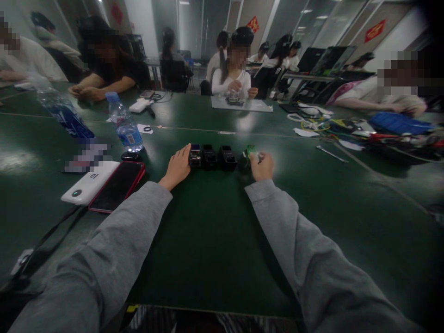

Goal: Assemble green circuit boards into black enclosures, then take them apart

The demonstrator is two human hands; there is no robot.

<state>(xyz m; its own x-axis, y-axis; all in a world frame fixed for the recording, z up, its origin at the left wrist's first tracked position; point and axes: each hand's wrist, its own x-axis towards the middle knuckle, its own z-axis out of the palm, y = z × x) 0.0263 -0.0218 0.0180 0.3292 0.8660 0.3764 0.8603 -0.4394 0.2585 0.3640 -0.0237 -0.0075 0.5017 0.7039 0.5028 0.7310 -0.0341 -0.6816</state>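
Note:
My left hand (178,165) lies on the green table with its fingers stretched forward, its fingertips against the left side of a small device with a screen and exposed electronics (195,156). To the right of that device stand two black plastic housings, one close beside it (209,157) and another a little further right (228,158). My right hand (263,166) has its fingers curled together at a small green circuit board (250,150), which sticks out to the left of the fingertips. Slight blur hides the exact grip.
On the left are a water bottle (126,125), a blue-labelled bottle (65,111), a white power bank (88,182) and a red-edged phone (118,187). A wrench (332,154) and tangled cables (322,122) lie right. Several people sit around the table.

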